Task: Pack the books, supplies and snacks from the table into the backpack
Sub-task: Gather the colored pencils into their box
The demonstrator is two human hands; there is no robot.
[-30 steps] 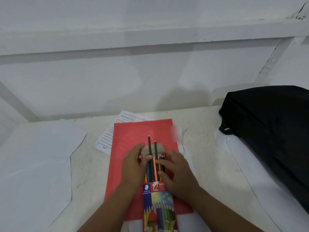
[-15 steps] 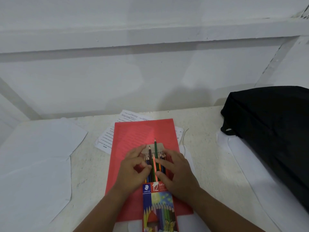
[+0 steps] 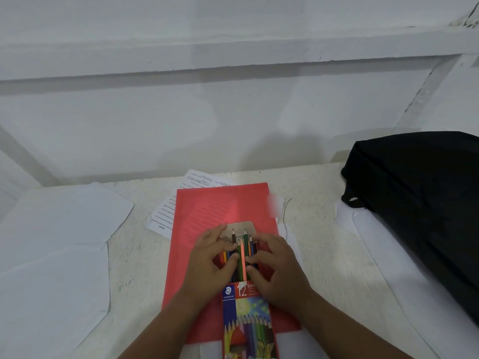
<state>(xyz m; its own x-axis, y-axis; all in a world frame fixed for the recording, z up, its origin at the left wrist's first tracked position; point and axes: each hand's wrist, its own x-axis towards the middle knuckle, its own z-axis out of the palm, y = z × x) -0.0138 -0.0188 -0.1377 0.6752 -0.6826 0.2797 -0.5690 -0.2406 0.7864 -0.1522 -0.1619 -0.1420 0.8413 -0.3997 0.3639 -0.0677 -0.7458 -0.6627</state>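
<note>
A colored pencil box (image 3: 247, 322) lies on a red folder (image 3: 207, 211) at the table's near middle. Its top flap is open and several pencils (image 3: 242, 255) stick out of it. My left hand (image 3: 210, 265) and my right hand (image 3: 274, 265) sit on either side of the pencils, fingers curled and pinching them where they leave the box. A black backpack (image 3: 425, 203) lies at the right of the table, apart from both hands.
A printed sheet (image 3: 166, 213) pokes out from under the red folder's far left. White paper sheets (image 3: 57, 242) cover the table's left side, and more white paper (image 3: 388, 268) lies under the backpack. A white wall rises behind the table.
The two pencils that stuck out far beyond the flap have slid back toward the box. Both hands stayed at the box mouth, fingers shifting on the pencils.
</note>
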